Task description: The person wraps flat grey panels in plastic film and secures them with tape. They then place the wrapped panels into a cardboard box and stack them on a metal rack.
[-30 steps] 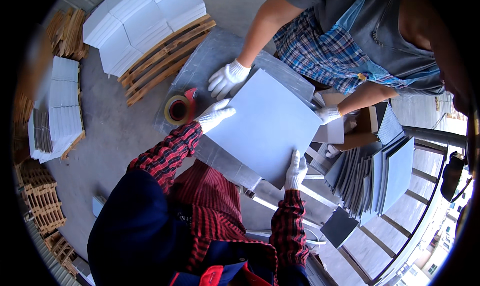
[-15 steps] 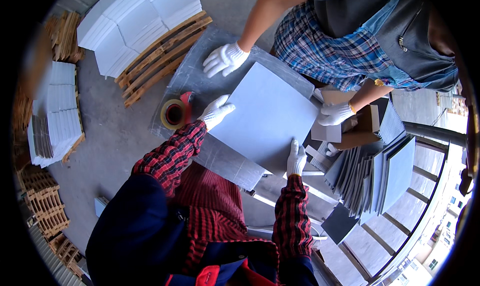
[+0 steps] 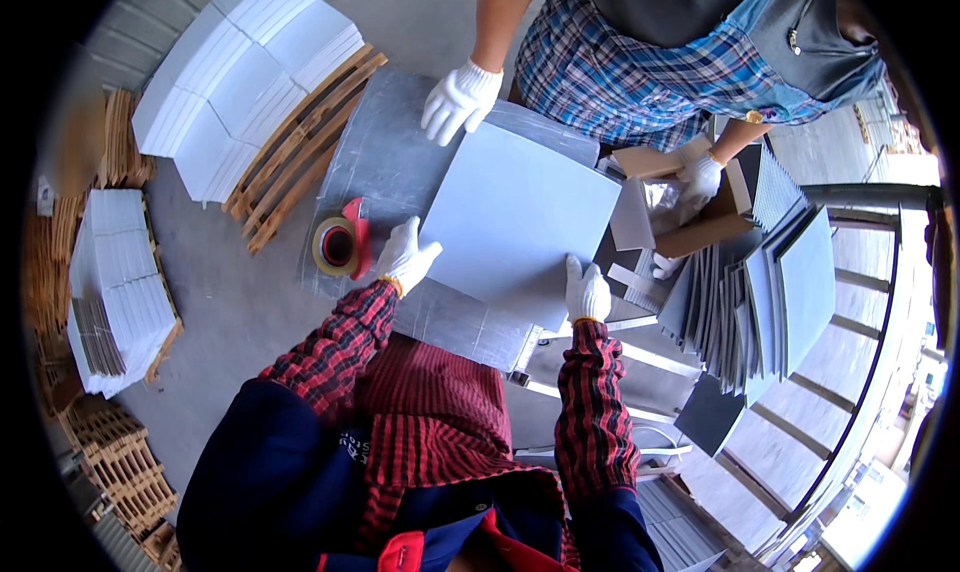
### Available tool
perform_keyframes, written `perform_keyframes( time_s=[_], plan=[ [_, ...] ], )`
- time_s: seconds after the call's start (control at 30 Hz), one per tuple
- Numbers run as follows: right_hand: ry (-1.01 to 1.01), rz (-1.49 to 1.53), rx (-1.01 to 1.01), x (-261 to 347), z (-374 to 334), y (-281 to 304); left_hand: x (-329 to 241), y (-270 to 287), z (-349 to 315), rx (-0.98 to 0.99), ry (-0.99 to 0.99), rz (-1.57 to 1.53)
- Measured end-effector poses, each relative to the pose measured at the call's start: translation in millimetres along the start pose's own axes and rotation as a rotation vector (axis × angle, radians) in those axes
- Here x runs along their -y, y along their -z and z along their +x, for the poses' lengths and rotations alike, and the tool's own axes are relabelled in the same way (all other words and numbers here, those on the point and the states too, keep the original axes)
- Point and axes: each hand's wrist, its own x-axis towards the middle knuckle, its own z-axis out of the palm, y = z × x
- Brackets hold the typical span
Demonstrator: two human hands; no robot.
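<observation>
A square pale panel lies on a grey-covered work surface in front of me. My left hand, in a white knit glove, is at the panel's near left corner, fingers stretched and thumb at the edge. At the near right corner my right hand, gloved too, lies along the side with its thumb apart on the panel's edge. Across from me, a co-worker's gloved hand hangs over the far left corner. Their other hand reaches into an open cardboard box, where its fingertips are hidden.
A tape roll in a red dispenser sits left of my left hand. Leaning grey panels crowd the right side, beside the box. White stacks on a wooden pallet stand far left, with more pallets behind.
The co-worker's hand on the right has moved from the box's near side into it. My left hand has slid down the panel's left edge toward the near corner. The view has shifted slightly.
</observation>
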Motion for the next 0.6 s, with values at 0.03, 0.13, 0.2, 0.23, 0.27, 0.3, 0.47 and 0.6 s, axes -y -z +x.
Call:
perform_keyframes(
  time_s=[0.03,0.13,0.2,0.23,0.27,0.3,0.47,0.6],
  plan=[
    [0.005,-0.126,0.02,5,-7,16,-4,-1,-4,0.006,0.013,-0.01],
    [0.203,0.399,-0.315,-12,-22,33,-11,-5,-16,-0.002,0.058,-0.023],
    [0.124,0.355,-0.295,-42,-35,22,-5,-9,-17,-0.006,0.091,-0.079],
    [0.115,0.376,-0.219,-52,-50,10,-2,-11,-16,-0.012,0.106,-0.111],
    [0.075,0.343,-0.083,-59,-62,-8,-2,-12,-15,-0.009,0.123,-0.146],
    [0.038,0.316,0.057,-59,-73,-26,-5,-12,-15,0.008,0.131,-0.157],
    [0.096,0.308,0.081,-36,-89,-62,-30,4,-19,0.051,0.199,-0.076],
    [0.101,0.054,0.055,-31,-87,-41,-7,-11,-10,0.063,0.183,-0.239]
  ],
)
